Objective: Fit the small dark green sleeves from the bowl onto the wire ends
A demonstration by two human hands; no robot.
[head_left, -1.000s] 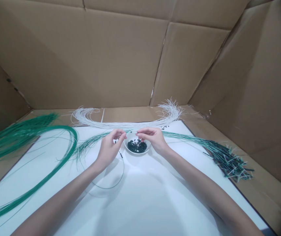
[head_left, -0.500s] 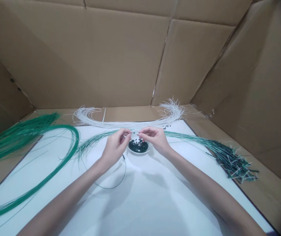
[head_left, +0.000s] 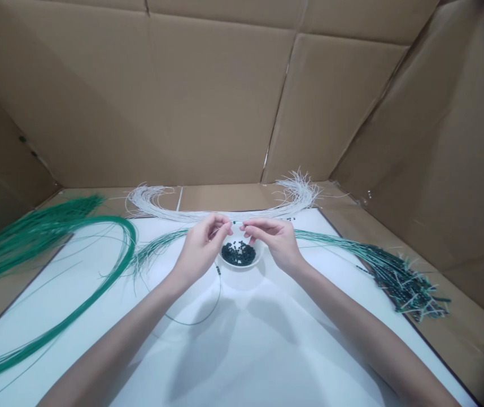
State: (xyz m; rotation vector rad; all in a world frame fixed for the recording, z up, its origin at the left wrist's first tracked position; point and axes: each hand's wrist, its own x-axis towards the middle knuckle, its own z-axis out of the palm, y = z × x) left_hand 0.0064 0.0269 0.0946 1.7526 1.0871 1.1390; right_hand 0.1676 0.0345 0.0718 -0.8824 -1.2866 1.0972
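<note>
My left hand [head_left: 205,246] is closed, thumb and forefinger pinching a thin green string [head_left: 203,319]. The string hangs below this hand in a wide loop, with a short cluster of dark beads [head_left: 218,270] on it. A small dark green bead [head_left: 234,223] sits on the short stretch of string between my two hands. My right hand [head_left: 278,240] is also closed in a pinch, at the other end of that stretch; a dark speck shows at its fingertips. Just below the fingers is a white bowl [head_left: 242,269] with many small dark beads [head_left: 238,254] in it.
A thick bundle of green strings [head_left: 129,249] curves along the left. White strings [head_left: 208,216] lie across the back. Beaded green strings [head_left: 402,282] fan out at the right end of another bundle. Cardboard walls [head_left: 220,102] surround the white table [head_left: 242,362].
Both hands have shifted slightly right, and my right hand has drawn a little away from the left. The bead on the string now shows in the gap between the fingertips.
</note>
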